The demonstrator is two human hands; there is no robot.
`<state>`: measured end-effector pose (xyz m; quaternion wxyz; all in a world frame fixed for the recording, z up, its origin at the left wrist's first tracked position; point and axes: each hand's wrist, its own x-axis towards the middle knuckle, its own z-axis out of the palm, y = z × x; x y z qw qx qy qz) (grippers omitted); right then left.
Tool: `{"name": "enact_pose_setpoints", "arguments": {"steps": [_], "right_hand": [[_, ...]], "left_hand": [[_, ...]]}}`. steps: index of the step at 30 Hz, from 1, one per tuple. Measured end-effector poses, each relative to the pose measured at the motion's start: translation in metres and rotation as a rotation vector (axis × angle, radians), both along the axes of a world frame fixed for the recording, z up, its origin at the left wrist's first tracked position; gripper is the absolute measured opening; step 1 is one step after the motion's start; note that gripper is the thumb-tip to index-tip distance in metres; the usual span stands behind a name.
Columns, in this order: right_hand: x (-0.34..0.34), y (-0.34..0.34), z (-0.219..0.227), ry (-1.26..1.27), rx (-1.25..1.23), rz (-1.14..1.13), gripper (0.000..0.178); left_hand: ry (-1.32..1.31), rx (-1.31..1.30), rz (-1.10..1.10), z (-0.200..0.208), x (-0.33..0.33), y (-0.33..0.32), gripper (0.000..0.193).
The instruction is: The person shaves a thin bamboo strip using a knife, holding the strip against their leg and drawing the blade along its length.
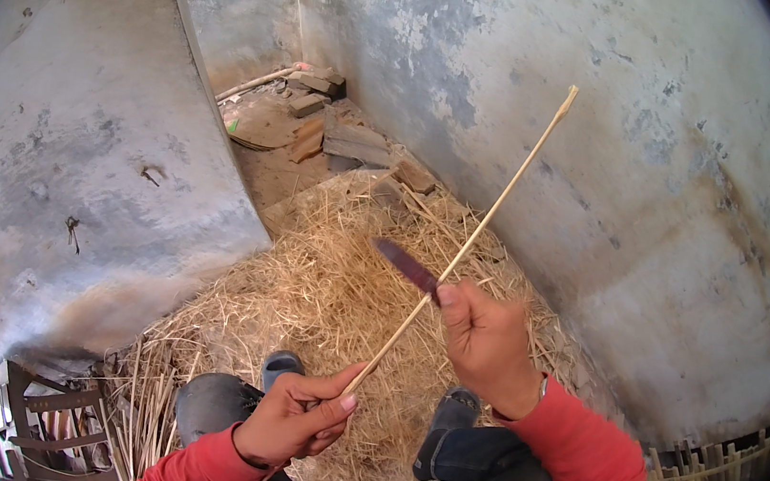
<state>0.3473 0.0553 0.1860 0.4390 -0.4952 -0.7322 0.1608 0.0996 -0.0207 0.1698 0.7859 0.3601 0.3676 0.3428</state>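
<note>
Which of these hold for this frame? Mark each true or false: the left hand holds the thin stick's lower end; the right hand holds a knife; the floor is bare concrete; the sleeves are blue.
1. The left hand grips the lower end of the thin bamboo stick. True.
2. The right hand holds a knife against the stick. True.
3. The floor under the feet is bare concrete. False: a pile of straw-like shavings covers it.
4. The sleeves are blue. False: the sleeves are red.

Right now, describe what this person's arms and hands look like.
Both arms wear long red sleeves, the left sleeve and right sleeve, ending at the wrists. The left hand and right hand are bare, without gloves. A thin band shows at the right wrist.
</note>
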Motion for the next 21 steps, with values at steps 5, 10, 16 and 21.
{"name": "enact_pose_setpoints", "arguments": {"steps": [5, 10, 16, 21], "right_hand": [[-0.016, -0.018, -0.013, -0.119, -0.067, 0.168, 0.028], [-0.040, -0.038, -0.019, -0.092, -0.061, 0.293, 0.028], [-0.024, -0.021, 0.006, -0.027, -0.114, 0.177, 0.031], [0.029, 0.036, 0.002, 0.173, 0.151, -0.168, 0.035]], "left_hand": [[-0.010, -0.028, 0.008, -0.004, 0.002, 0.001, 0.044], [-0.015, 0.000, -0.003, -0.010, -0.002, 0.004, 0.025], [-0.134, -0.035, 0.049, 0.002, 0.002, 0.005, 0.033], [-0.075, -0.032, -0.001, 0.002, -0.002, 0.004, 0.052]]}}
